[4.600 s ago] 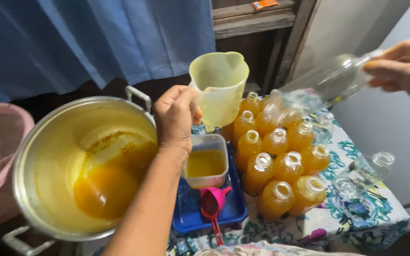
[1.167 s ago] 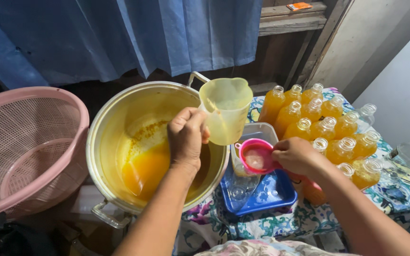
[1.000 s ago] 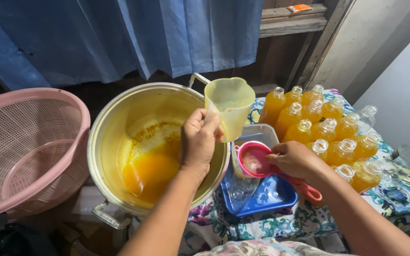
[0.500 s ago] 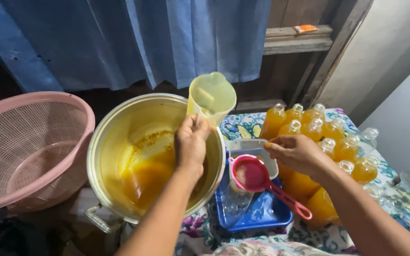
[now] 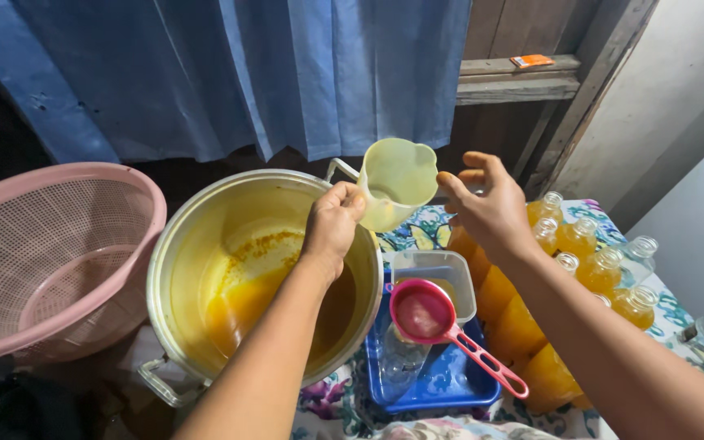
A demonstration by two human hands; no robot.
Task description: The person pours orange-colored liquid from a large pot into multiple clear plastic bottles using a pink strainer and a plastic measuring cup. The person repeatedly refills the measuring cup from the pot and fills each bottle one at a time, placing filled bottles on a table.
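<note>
My right hand (image 5: pixel 490 213) just let go of the pink funnel (image 5: pixel 424 314), now seated in the empty bottle (image 5: pixel 401 367) in the blue tray (image 5: pixel 450 383), fingers spread empty, while my left hand (image 5: pixel 332 228) grips the pale jug (image 5: pixel 397 191) above the pot (image 5: pixel 205 269).

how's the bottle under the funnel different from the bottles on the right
The bottle under the pink funnel looks clear and empty; the bottles on the right hold orange liquid. It stands alone in the blue tray; they crowd together on the patterned cloth. Its mouth is covered by the funnel; theirs show open. Both kinds are clear, upright and uncapped.
</note>
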